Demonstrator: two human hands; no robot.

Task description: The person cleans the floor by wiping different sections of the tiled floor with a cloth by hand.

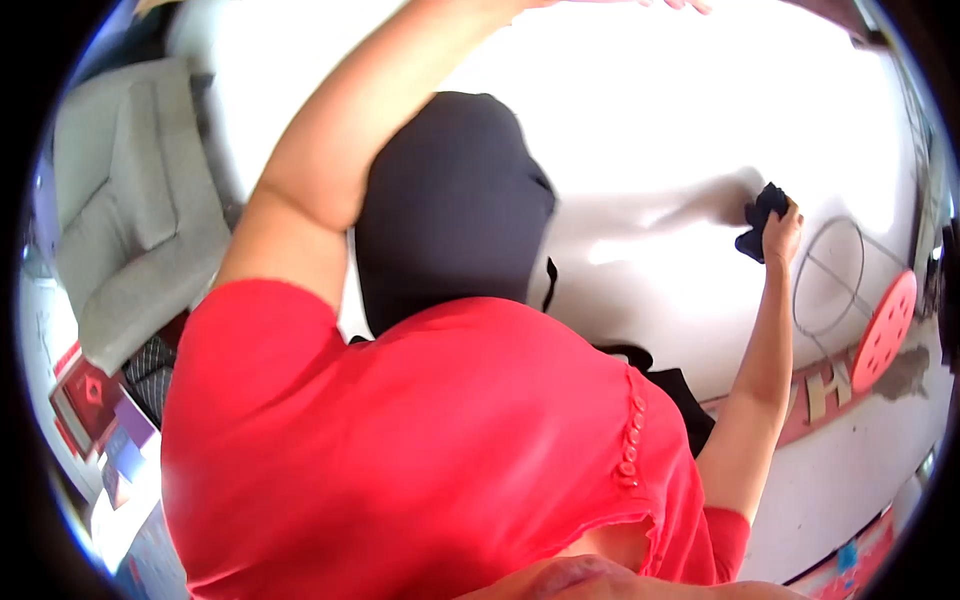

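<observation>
At the right, my right hand is closed around a crumpled black cloth, held at a shiny white surface; a blurred shadow lies beside it. My left arm reaches up and across to the top edge. Of my left hand only some stretched fingers show there, apart and with nothing seen in them; the rest is cut off by the frame. Between my arms is a large dark rounded shape, perhaps my bent leg in black trousers. My red shirt fills the lower middle.
On the left stands a grey padded seat, with red boxes below it. A red round stool with a wire-like metal frame is at the far right, next to a pale letter H on a pink band.
</observation>
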